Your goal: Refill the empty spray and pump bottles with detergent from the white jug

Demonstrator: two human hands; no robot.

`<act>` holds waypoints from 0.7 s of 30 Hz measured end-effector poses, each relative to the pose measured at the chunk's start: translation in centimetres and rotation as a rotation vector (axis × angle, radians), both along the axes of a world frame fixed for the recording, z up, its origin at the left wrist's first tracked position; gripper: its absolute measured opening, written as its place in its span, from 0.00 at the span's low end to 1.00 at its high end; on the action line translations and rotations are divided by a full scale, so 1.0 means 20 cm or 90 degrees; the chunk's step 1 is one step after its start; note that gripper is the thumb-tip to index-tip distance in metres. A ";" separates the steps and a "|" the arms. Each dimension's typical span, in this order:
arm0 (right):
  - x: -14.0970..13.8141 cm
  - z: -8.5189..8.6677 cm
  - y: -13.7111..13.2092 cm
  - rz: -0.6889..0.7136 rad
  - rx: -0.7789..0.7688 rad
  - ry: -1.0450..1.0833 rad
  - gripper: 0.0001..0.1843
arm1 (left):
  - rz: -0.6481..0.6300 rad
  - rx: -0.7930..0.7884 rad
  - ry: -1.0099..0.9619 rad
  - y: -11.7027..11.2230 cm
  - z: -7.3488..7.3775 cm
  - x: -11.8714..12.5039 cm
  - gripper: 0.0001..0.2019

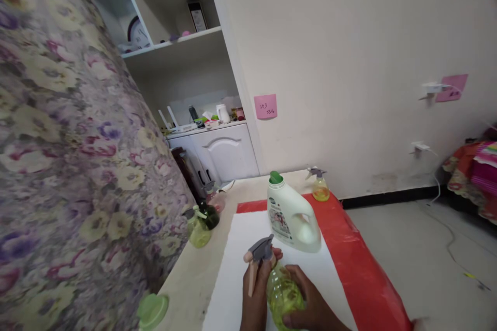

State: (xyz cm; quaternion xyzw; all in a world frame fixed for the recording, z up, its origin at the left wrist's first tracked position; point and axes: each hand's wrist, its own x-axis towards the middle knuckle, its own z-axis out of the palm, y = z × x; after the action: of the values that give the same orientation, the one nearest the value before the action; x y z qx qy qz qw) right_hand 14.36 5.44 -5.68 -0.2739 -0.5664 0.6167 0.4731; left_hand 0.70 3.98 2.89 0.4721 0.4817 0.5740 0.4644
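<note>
- Head view, item held: a spray bottle point(281, 292) with a clear yellow-green ribbed body and a grey trigger head point(261, 249). It stands roughly upright, leaning slightly, with the nozzle pointing away from the detergent jug point(293, 217).
- Location: the spray bottle is just in front of the detergent jug, on the near side, above the white sheet point(233, 279) that the jug stands on.
- Left hand point(256, 289): fingers curled tight around the bottle's neck directly beneath the trigger head. Whether a finger rests on the trigger cannot be told.
- Right hand point(314, 307): wrapped around the bottle's body from the jug's side, fingers pressed against the plastic and the palm covering the lower part.
- Detergent jug: white, with a green cap, a side handle and a printed label. It is upright.
- Surroundings: a red cloth point(361, 274) lies under the white sheet and reaches beyond and to the right of the jug. A small yellow spray bottle point(320, 189) stands just behind the jug, at the cloth's far edge. A green spray bottle point(199, 231) stands well to the jug's left.
</note>
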 end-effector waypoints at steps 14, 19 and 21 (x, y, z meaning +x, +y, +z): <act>-0.02 -0.01 -0.02 -0.022 -0.006 0.014 0.42 | 0.039 -0.019 -0.089 0.06 -0.08 0.01 0.17; -0.01 0.01 -0.02 -0.028 -0.020 0.005 0.43 | 0.059 -0.003 -0.067 0.06 -0.05 0.00 0.21; -0.01 -0.01 -0.02 -0.029 -0.021 0.001 0.43 | 0.067 0.019 -0.025 0.05 -0.03 -0.01 0.22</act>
State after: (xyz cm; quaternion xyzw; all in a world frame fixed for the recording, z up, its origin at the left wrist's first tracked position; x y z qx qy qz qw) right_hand 14.08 4.96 -5.80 -0.2940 -0.5495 0.6153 0.4828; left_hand 0.60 5.07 2.21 0.4415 0.4881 0.6137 0.4362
